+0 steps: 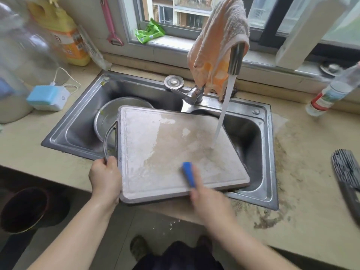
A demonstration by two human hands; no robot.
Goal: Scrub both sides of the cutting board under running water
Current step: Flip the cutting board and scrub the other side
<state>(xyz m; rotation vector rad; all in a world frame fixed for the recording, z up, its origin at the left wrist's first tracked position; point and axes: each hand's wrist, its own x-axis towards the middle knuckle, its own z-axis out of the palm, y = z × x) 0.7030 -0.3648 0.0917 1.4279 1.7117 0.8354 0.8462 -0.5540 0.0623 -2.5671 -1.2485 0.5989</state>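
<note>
A pale cutting board [165, 145] with a metal handle lies flat across the double steel sink [269, 152], jutting over the front edge. Water streams from the tap [235, 57] onto the board's right part, and much of its surface is wet. My left hand [106, 177] grips the board's near left edge by the handle. My right hand [206, 193], blurred, holds a blue scrubber [188, 173] against the board's near right area.
A steel bowl [109, 115] sits in the left basin under the board. An orange cloth [216, 41] hangs over the tap. A yellow bottle [64, 36] and blue-white device [46, 97] stand left; a clear bottle [331, 90] and dark striped object [346, 172] lie right.
</note>
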